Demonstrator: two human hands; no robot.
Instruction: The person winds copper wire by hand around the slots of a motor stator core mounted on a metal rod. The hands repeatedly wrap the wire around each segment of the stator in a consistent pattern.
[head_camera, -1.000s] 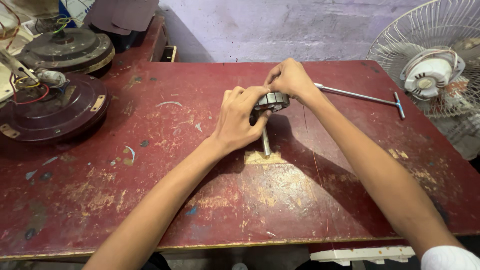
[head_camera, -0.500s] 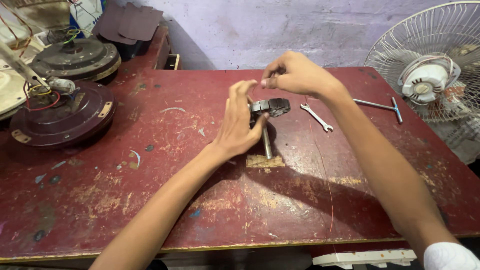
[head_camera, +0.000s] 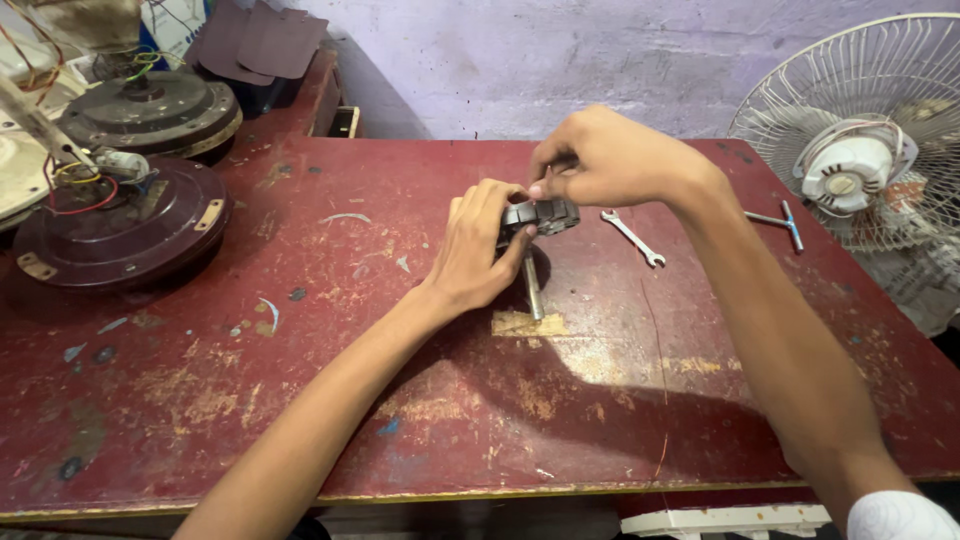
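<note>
On the worn red table (head_camera: 300, 420), a small dark motor rotor (head_camera: 541, 215) on its upright shaft (head_camera: 533, 285) is gripped by the left hand (head_camera: 478, 250); the right hand (head_camera: 610, 160) is pinched closed just above it, a spanner (head_camera: 633, 238) lying nearby

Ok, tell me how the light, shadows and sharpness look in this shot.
Head view: soft, even light on the worn red-painted table; the forearms throw broad diffuse shadows across it. Left hand, right hand and the dark round metal motor part with a shaft are sharp. The white wire-caged table fan bows slightly at the frame edge.
</note>
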